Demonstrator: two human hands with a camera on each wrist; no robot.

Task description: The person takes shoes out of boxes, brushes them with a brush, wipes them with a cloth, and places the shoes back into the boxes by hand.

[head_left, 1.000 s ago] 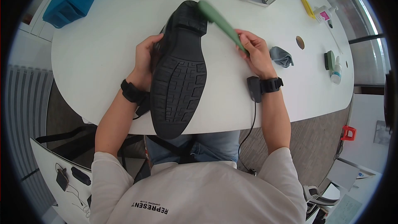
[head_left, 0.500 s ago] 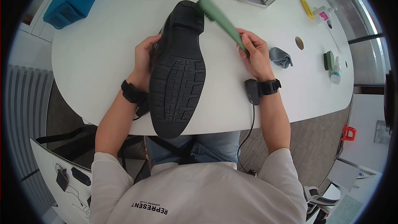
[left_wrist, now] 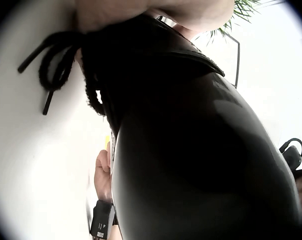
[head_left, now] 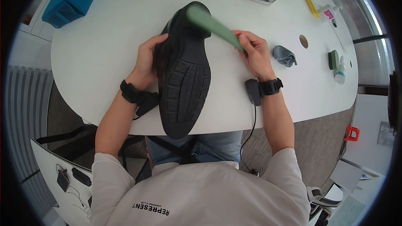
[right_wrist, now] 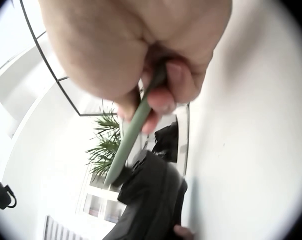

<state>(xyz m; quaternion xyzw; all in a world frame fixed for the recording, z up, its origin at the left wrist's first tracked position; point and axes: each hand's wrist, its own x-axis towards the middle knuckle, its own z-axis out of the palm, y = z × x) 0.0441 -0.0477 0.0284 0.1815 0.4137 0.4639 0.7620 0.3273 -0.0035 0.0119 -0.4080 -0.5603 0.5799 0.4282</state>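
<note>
Over the white table (head_left: pixel 104 58), a black shoe (head_left: pixel 186 83) is held sole-up at the near edge, toe jutting past it and heel pointing toward the far edge. The green brush (head_left: pixel 215 28) slants across the heel, blurred; from the right wrist view its dark bristles seem to meet the heel, though firm contact is hard to tell. The left hand (head_left: pixel 146 60) grips the shoe's upper and should brace it against each stroke. The right hand (head_left: pixel 256 54) pinches the handle near its end; short, light strokes with bristles flat to the surface would work best.
</note>
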